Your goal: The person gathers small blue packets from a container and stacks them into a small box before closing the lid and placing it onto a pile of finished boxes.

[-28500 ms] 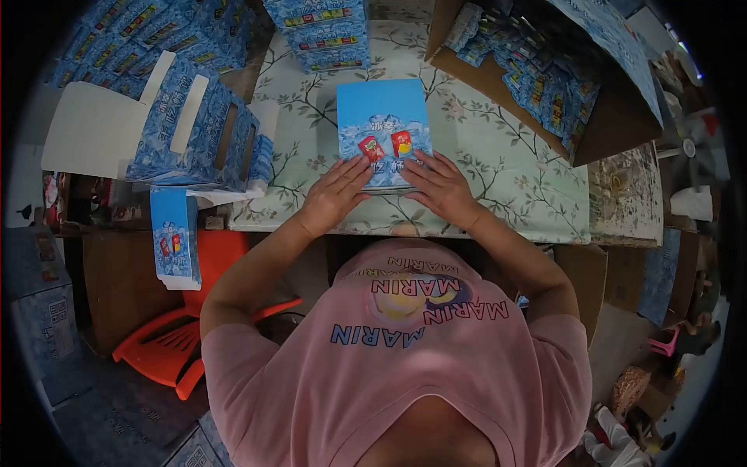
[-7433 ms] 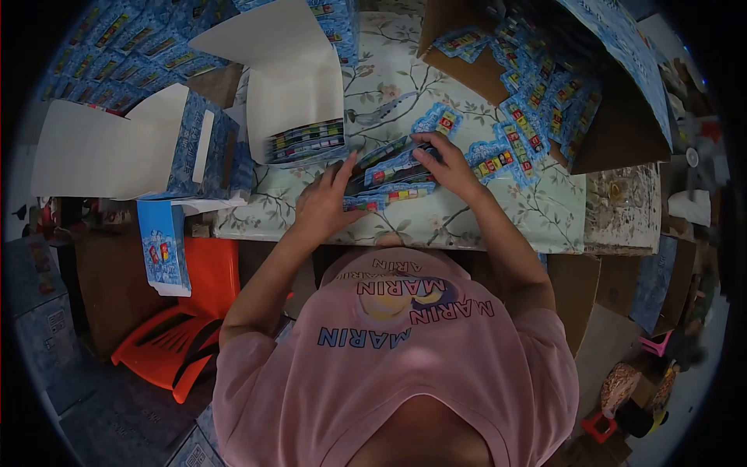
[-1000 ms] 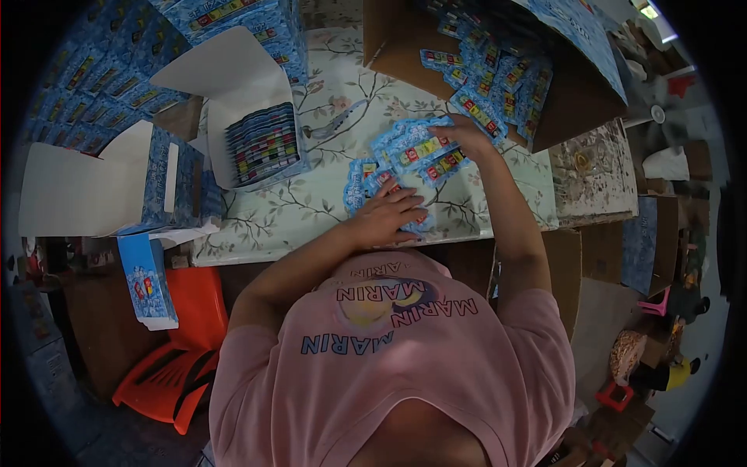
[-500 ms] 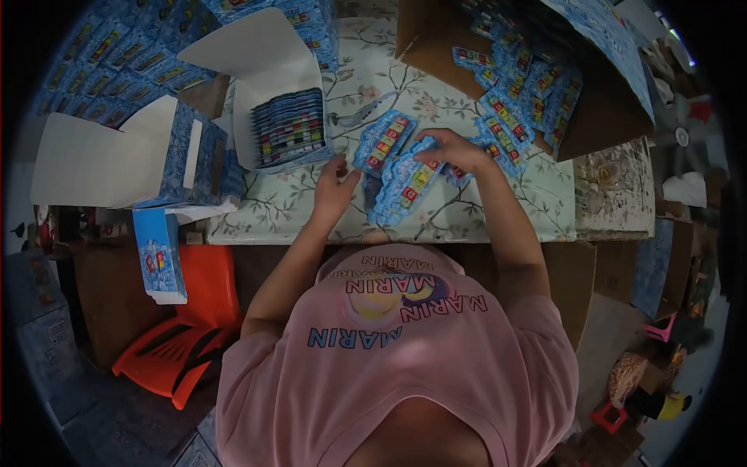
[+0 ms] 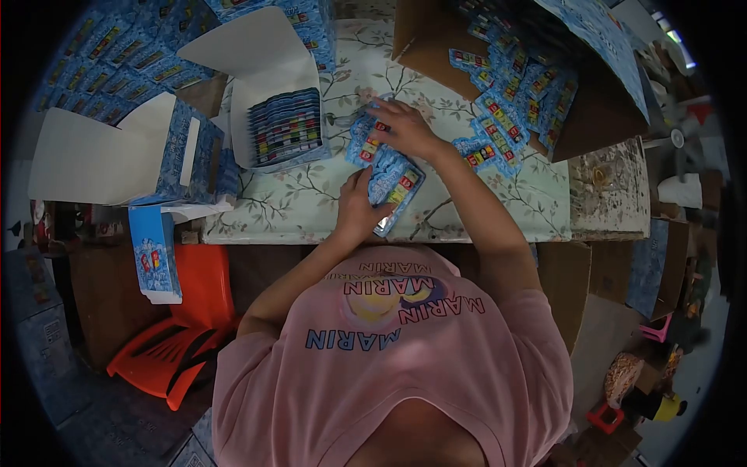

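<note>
My left hand (image 5: 361, 205) is closed round the lower left part of a blue packet (image 5: 403, 187) near the table's front edge. Just beyond it, my right hand (image 5: 403, 129) lies over another blue packet (image 5: 362, 142), its fingers bent across the top and its thumb hidden. The two packets touch or overlap between my hands. To the left, an open white-lined box (image 5: 243, 128) holds a row of packets (image 5: 285, 127) standing close together. Loose blue packets (image 5: 502, 124) spill from a tipped carton (image 5: 595, 124) at the right.
A second open box (image 5: 175, 152) stands at the table's left edge, with a blue folded carton (image 5: 156, 253) hanging below. Stacked packets (image 5: 117, 54) fill the back left. An orange chair (image 5: 175, 342) is under the left side. The flowered tablecloth (image 5: 311, 222) covers the table.
My right hand has moved left and away from me, from the nearer packet onto the farther one. My left hand has moved right and taken hold of the nearer packet.
</note>
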Demonstrator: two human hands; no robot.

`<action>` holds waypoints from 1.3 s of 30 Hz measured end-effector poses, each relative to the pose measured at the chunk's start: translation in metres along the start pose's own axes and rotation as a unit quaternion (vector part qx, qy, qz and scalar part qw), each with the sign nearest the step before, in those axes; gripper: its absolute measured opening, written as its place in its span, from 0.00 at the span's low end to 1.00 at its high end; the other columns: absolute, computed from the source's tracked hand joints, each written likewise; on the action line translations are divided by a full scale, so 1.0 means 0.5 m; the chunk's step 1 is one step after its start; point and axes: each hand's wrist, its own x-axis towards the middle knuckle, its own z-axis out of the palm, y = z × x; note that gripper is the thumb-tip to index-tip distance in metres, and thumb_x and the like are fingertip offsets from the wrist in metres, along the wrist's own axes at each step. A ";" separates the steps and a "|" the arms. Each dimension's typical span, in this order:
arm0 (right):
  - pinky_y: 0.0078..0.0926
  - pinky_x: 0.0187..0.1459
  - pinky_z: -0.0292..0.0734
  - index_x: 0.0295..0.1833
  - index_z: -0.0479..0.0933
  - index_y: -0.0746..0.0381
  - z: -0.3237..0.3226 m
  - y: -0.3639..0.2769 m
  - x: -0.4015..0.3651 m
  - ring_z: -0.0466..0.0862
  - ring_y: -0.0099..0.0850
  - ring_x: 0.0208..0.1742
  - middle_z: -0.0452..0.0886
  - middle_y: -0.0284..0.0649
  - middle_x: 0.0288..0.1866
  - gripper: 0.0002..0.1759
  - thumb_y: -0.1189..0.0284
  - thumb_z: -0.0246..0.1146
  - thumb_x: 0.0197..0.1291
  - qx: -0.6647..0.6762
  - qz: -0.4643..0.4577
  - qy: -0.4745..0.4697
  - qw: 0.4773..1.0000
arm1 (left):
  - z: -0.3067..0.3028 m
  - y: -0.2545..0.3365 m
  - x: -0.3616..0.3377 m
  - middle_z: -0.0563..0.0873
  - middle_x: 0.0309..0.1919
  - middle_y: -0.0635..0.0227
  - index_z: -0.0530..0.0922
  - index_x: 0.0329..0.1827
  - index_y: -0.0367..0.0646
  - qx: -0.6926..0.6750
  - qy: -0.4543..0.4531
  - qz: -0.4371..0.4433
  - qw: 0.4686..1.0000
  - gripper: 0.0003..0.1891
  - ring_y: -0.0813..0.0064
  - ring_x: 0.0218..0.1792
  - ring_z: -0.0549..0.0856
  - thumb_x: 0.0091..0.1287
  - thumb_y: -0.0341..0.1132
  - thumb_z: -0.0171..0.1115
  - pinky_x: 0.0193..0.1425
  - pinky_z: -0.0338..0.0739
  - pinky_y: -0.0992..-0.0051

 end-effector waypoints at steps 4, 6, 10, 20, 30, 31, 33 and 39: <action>0.43 0.65 0.58 0.61 0.72 0.54 0.000 0.008 0.037 0.68 0.43 0.65 0.71 0.41 0.64 0.29 0.57 0.65 0.54 -0.062 -0.070 -0.169 0.981 | -0.007 -0.004 -0.003 0.72 0.57 0.49 0.65 0.64 0.34 0.055 0.001 0.006 0.998 0.45 0.47 0.56 0.72 0.43 0.41 0.76 0.59 0.68 0.58; 0.43 0.65 0.58 0.61 0.72 0.55 -0.039 0.003 0.026 0.68 0.43 0.65 0.71 0.42 0.63 0.29 0.58 0.66 0.53 -0.067 -0.057 -0.225 0.970 | -0.014 -0.005 -0.014 0.72 0.57 0.50 0.65 0.64 0.35 0.096 0.029 0.019 0.995 0.45 0.48 0.56 0.72 0.42 0.42 0.76 0.58 0.69 0.59; 0.40 0.62 0.62 0.58 0.73 0.59 -0.092 0.020 -0.027 0.72 0.42 0.61 0.76 0.44 0.56 0.29 0.59 0.68 0.51 -0.085 0.130 -0.249 0.956 | -0.036 0.014 -0.006 0.73 0.55 0.50 0.67 0.63 0.34 0.119 -0.023 -0.048 0.992 0.45 0.49 0.53 0.74 0.40 0.43 0.77 0.57 0.71 0.60; 0.38 0.62 0.64 0.57 0.74 0.57 -0.210 0.129 -0.284 0.71 0.42 0.61 0.74 0.41 0.59 0.32 0.62 0.72 0.44 -0.139 0.079 -0.061 0.985 | -0.023 0.003 0.027 0.73 0.50 0.48 0.68 0.61 0.34 0.033 -0.074 -0.099 0.992 0.44 0.52 0.50 0.76 0.39 0.43 0.78 0.53 0.74 0.62; 0.44 0.58 0.67 0.57 0.71 0.63 -0.197 0.080 -0.199 0.74 0.44 0.59 0.75 0.50 0.55 0.42 0.52 0.74 0.37 -0.151 0.263 -0.092 0.949 | 0.036 0.045 0.021 0.76 0.50 0.48 0.69 0.62 0.42 0.068 -0.073 0.000 0.995 0.42 0.48 0.48 0.77 0.40 0.41 0.76 0.52 0.73 0.55; 0.45 0.59 0.67 0.57 0.71 0.65 -0.202 0.079 -0.179 0.73 0.44 0.60 0.74 0.50 0.56 0.43 0.52 0.74 0.36 -0.136 0.316 -0.157 0.926 | 0.034 0.045 0.022 0.75 0.51 0.48 0.68 0.62 0.41 0.080 -0.074 0.011 0.994 0.41 0.48 0.48 0.77 0.41 0.40 0.75 0.52 0.73 0.55; 0.42 0.56 0.70 0.58 0.70 0.67 -0.204 0.095 -0.172 0.75 0.43 0.58 0.76 0.51 0.54 0.45 0.52 0.75 0.35 -0.122 0.316 -0.180 0.924 | 0.033 0.040 0.022 0.75 0.52 0.49 0.68 0.62 0.40 0.045 -0.080 -0.017 0.996 0.41 0.49 0.49 0.77 0.42 0.39 0.75 0.52 0.74 0.57; 0.29 0.44 0.75 0.47 0.75 0.67 -0.193 0.134 -0.200 0.81 0.36 0.42 0.81 0.47 0.41 0.34 0.56 0.76 0.37 0.036 0.382 -0.142 0.912 | 0.052 0.001 0.011 0.80 0.47 0.51 0.69 0.60 0.35 -0.170 -0.067 -0.093 0.979 0.36 0.60 0.47 0.81 0.46 0.35 0.75 0.50 0.76 0.67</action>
